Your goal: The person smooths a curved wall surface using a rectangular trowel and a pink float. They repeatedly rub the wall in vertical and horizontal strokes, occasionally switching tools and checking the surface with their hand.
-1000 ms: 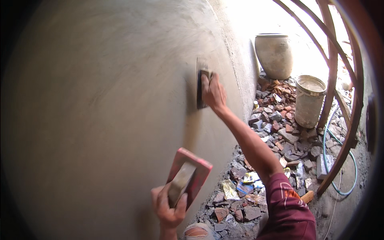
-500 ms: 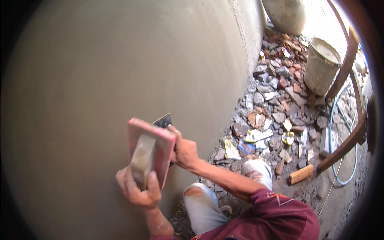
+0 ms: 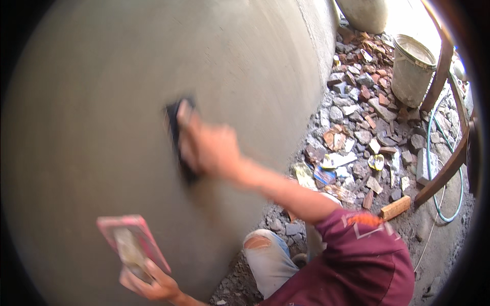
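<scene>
I see my right hand [image 3: 212, 148] gripping the dark trowel [image 3: 176, 135] flat against the grey wall [image 3: 102, 102] to spread plaster; left hand [image 3: 148, 283], fingers wrapped, holds the pink board [image 3: 135, 242] ready low beside it.

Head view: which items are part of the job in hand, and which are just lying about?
In use:
right hand pressing a dark trowel to the grey plastered wall
left hand holding a pink board

Lying about:
rubble
bucket
green hose
wood block
</scene>
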Demonstrator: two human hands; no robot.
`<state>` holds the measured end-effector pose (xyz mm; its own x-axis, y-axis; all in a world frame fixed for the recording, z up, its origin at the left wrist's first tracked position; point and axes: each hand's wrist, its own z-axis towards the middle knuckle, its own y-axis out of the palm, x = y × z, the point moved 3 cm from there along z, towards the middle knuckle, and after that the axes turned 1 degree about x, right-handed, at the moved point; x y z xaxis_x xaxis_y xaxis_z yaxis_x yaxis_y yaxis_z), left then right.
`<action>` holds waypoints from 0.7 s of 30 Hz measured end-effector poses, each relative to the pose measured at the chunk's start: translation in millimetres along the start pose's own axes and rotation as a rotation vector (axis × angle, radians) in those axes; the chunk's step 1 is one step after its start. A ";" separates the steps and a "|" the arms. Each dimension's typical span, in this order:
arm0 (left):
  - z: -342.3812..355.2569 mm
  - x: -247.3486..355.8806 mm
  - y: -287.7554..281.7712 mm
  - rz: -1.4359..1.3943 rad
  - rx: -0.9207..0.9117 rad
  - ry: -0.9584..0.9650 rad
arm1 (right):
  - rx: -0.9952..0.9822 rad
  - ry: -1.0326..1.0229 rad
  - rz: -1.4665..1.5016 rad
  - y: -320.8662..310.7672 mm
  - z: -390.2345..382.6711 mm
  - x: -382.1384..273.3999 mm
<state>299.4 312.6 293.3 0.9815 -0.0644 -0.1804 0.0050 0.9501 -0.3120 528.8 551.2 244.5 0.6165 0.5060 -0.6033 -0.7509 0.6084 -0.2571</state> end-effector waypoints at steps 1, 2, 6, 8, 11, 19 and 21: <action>21.6 6.5 16.9 -0.016 0.098 0.112 | -0.093 -0.020 0.152 13.3 -57.0 -11.3; 40.0 14.6 30.5 0.002 0.106 0.126 | -0.108 -0.023 0.206 11.8 -83.5 -8.9; 99.0 16.2 32.3 0.095 0.132 0.169 | 0.183 -0.077 0.196 -23.8 -29.1 25.0; 116.7 12.2 30.6 0.149 0.109 0.201 | 0.325 0.063 0.151 -46.4 71.5 66.9; 129.6 9.1 39.5 0.212 0.053 0.226 | 0.300 0.102 0.222 -109.5 200.9 98.3; 126.2 3.3 40.0 0.262 0.079 0.308 | -0.043 -0.236 0.159 1.3 -8.1 -33.2; 126.4 2.0 40.3 0.262 0.075 0.319 | -0.061 -0.279 0.132 -2.8 -4.8 -23.4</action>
<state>325.8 389.3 398.3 0.8430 0.1029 -0.5279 -0.2118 0.9657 -0.1500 515.4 534.8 255.7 0.5480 0.7315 -0.4057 -0.8361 0.4933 -0.2401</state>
